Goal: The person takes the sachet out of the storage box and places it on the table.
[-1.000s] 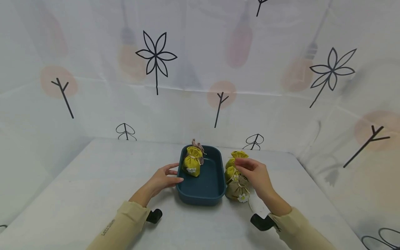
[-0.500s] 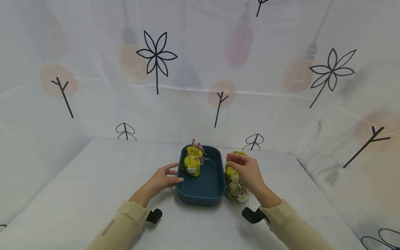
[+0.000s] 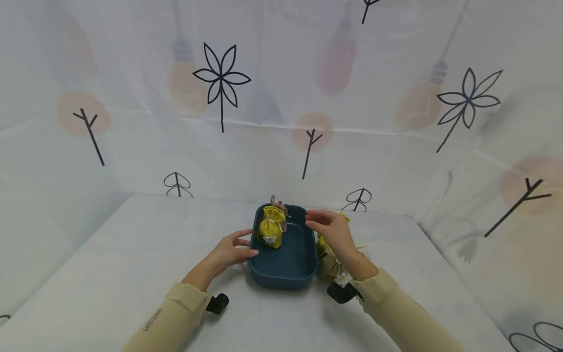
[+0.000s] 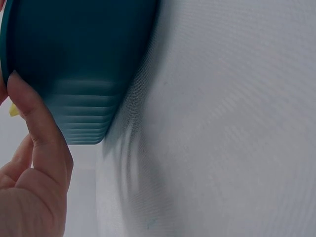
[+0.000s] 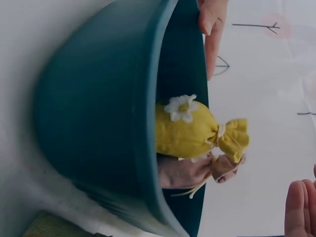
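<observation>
My left hand (image 3: 230,250) holds the left rim of a dark teal plastic bin (image 3: 281,281), thumb over the rim and fingers along the outside. In the left wrist view, a digit of this hand (image 4: 37,163) touches the rim. Inside the bin's back left part stands a yellow drawstring pouch (image 3: 270,233) with a white flower, in front of a brownish-pink pouch (image 5: 182,173). Above the bin's right rim is my right hand (image 3: 336,234), fingers extended with thumb close by. Nothing shows between its fingers (image 5: 296,210) in the right wrist view.
Right beside the bin lie several more pouches, partly hidden by my right arm: a yellow one (image 3: 322,247) and an olive one (image 3: 327,269) with a white flower (image 3: 342,279). A white cloth printed with plants hangs behind the white table (image 3: 154,244).
My right hand has moved left from above the pouches beside the bin to its right rim. The left hand, the bin and the pouches in it have stayed put.
</observation>
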A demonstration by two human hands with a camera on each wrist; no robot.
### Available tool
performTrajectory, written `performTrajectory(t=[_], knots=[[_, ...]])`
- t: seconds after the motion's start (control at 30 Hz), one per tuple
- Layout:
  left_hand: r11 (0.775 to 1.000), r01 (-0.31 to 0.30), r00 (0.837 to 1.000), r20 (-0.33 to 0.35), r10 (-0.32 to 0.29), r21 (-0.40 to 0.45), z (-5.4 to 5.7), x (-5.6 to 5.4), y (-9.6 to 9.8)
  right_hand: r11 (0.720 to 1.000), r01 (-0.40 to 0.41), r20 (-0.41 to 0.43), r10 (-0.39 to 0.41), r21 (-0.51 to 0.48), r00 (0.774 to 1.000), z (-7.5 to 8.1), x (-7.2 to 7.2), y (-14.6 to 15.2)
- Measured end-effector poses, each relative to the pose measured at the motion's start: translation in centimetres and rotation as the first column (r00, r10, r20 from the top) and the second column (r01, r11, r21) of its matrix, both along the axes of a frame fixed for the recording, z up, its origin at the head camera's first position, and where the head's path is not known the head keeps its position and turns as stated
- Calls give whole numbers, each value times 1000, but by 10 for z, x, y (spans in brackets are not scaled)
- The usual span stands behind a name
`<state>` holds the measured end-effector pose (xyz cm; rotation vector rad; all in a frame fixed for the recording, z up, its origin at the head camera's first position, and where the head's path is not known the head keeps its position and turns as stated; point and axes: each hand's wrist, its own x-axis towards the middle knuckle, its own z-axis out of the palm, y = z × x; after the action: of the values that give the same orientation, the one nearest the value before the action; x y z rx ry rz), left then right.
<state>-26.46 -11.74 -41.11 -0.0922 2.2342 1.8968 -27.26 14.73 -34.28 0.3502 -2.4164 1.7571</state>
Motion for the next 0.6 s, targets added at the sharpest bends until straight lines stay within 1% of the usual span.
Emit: performTrajectory(t=[0.23,0.33,0.5,0.6], knots=[[1000,1,1000,1,-1,1,0,-1,0,1000,-19,40,20,-9,999,0,-10,-12],[1000,4,1000,1,-4,0,-1,-1,0,1000,-27,34,27,-10,999,-1,-15,-18],[1000,6,1000,6,-6,-7,0,-1,0,999,-40,27,39,21,999,-1,-22,-27],[1000,6,1000,7,-6,-9,1,-1,1,999,-43,46,42,22,998,-1,-26,-32]])
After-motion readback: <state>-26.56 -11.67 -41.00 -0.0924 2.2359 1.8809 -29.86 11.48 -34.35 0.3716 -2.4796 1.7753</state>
